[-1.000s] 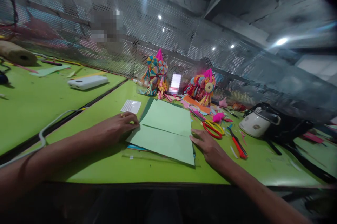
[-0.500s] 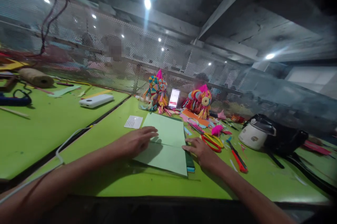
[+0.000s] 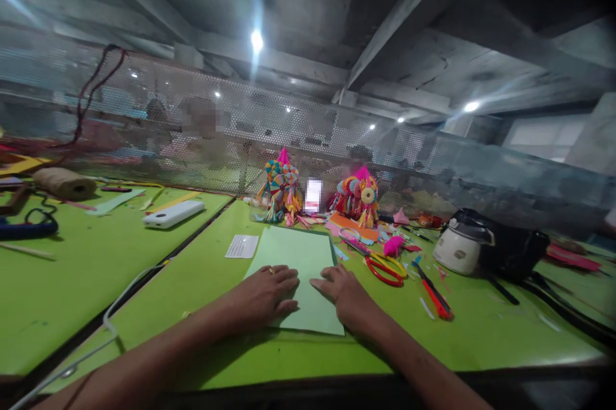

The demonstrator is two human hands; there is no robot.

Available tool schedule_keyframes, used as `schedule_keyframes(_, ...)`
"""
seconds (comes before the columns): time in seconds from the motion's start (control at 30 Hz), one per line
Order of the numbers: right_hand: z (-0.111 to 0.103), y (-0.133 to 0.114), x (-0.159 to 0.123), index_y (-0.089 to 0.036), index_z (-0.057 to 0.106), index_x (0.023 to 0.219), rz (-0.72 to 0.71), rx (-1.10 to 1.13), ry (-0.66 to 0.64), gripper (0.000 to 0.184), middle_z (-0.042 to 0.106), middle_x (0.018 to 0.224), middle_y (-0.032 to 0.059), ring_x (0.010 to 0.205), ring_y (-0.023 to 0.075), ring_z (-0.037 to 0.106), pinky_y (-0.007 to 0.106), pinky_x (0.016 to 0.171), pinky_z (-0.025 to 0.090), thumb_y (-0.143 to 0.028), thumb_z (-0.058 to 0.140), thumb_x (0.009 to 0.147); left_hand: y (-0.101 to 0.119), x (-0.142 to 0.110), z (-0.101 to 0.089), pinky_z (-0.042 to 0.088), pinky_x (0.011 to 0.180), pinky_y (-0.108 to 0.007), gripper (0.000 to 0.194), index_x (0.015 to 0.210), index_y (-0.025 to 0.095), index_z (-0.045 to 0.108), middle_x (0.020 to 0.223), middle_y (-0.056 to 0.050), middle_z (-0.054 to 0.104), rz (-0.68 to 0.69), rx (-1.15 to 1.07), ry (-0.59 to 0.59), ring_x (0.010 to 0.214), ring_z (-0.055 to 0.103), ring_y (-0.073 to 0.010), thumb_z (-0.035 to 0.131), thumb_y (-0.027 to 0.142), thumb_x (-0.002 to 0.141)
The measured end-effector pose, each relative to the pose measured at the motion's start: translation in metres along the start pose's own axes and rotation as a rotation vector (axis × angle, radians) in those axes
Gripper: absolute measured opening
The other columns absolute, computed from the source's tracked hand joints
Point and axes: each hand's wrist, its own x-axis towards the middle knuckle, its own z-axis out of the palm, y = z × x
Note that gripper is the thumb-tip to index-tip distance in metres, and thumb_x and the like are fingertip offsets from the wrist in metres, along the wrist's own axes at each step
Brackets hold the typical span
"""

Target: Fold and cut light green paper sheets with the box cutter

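Note:
A light green sheet of paper (image 3: 298, 256) lies on the green table in front of me, with a dark edge showing along its top and right side. My left hand (image 3: 270, 294) rests flat on its left half, fingers stretched out and pointing right, a ring on one finger. On the right half lies my right hand (image 3: 344, 291), its fingers extended toward the left one. A small gap separates the two hands. Just left of the sheet is a small white printed card (image 3: 242, 246).
Red-handled scissors (image 3: 385, 271), a red cutter (image 3: 436, 291) and paper scraps lie to the right, near a white and black pot (image 3: 459, 246). Colourful tassel ornaments (image 3: 282, 185) stand behind. Leftward are a white power bank (image 3: 174, 213), a twine roll (image 3: 65, 183) and a white cable (image 3: 113, 314).
Both hands have come inward over the sheet. The crease across its middle and the raised lower half no longer show; the paper now looks flat. The view has tilted up slightly.

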Motion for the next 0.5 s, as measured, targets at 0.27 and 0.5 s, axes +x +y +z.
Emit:
schedule_keyframes(0.27,0.000,0.007,-0.026,-0.021,0.064,0.114,0.128,0.069,0.099,0.043,0.062,0.116,0.0072,0.105,0.0214,0.048,0.035,0.090,0.041,-0.001,0.040,0.085,-0.002,0.001,0.003,0.043,0.098,-0.045,0.037,0.122,0.019,0.054,0.129,-0.012,0.057,-0.044,-0.007,-0.060,0.121,0.050,-0.0296,0.049,0.042,0.093)
schedule_keyframes(0.5,0.004,0.008,-0.027,-0.017,0.066,0.108,0.195,0.121,0.169,0.042,0.063,0.112,0.0096,0.103,0.0208,0.050,0.033,0.089,0.043,0.002,0.039,0.082,-0.011,-0.004,0.003,0.049,0.095,-0.041,0.033,0.111,0.015,0.060,0.121,-0.016,0.061,-0.107,-0.044,-0.006,0.112,0.057,-0.0281,0.048,0.040,0.093)
